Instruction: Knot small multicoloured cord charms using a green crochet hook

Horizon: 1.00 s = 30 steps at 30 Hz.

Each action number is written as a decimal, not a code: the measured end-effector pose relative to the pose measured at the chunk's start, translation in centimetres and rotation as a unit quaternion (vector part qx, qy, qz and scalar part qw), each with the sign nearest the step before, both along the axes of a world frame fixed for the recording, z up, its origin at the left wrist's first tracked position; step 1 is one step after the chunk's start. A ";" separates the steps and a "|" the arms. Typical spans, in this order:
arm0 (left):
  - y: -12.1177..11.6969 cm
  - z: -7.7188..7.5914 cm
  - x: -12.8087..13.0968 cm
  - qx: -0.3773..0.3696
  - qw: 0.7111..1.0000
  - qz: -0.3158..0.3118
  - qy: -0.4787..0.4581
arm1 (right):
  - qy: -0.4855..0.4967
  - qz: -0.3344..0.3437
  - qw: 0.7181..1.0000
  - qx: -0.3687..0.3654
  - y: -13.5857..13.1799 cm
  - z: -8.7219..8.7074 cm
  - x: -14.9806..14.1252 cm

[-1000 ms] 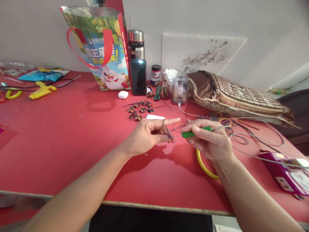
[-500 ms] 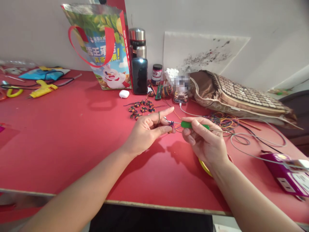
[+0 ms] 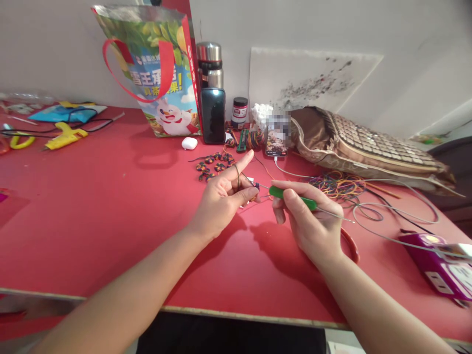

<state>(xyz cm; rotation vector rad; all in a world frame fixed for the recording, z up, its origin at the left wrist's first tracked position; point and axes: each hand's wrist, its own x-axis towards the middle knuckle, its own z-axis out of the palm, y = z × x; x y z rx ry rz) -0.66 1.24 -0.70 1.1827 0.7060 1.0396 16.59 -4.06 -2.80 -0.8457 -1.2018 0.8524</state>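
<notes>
My left hand (image 3: pixel 224 196) hovers over the red table (image 3: pixel 92 206), thumb and middle finger pinched on a small knot of coloured thread (image 3: pixel 254 186), index finger stretched out with thread looped round it. My right hand (image 3: pixel 309 221) is closed round a green-handled hook tool (image 3: pixel 291 195), whose metal tip meets the thread at my left fingertips. Several small woven thread pieces (image 3: pixel 216 166) lie just beyond my left hand.
A printed gift bag (image 3: pixel 155 73), a dark phone (image 3: pixel 213 115), a steel flask (image 3: pixel 208 64), a small jar (image 3: pixel 239 112) and a brown beaded cushion (image 3: pixel 361 145) line the wall. Loose coloured threads (image 3: pixel 337 186) and cables lie right, a purple power strip (image 3: pixel 438 265) far right, a yellow glue gun (image 3: pixel 64 135) far left.
Both hands have shifted slightly left and away from me. The hook tip has stayed at the thread in my left fingers. A yellow ring under my right wrist is no longer visible.
</notes>
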 end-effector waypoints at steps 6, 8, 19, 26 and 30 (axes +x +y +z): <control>-0.4 0.0 0.4 -0.009 1.000 0.019 -0.008 | -0.141 -0.049 0.988 0.045 -0.1 0.0 0.1; -0.4 -0.1 0.6 -0.012 1.000 0.018 -0.011 | -0.178 -0.064 0.981 0.052 -0.1 -0.2 0.1; -0.2 0.2 0.3 -0.154 0.971 -0.043 -0.176 | -0.189 -0.065 0.971 0.132 -0.2 -0.3 -0.5; 0.8 0.9 -1.2 -0.167 0.962 -0.074 -0.204 | -0.063 -0.010 0.997 0.040 0.1 -0.3 0.5; 1.0 0.9 -1.5 -0.159 0.964 -0.097 -0.192 | -0.023 0.020 0.999 0.018 0.1 0.0 0.9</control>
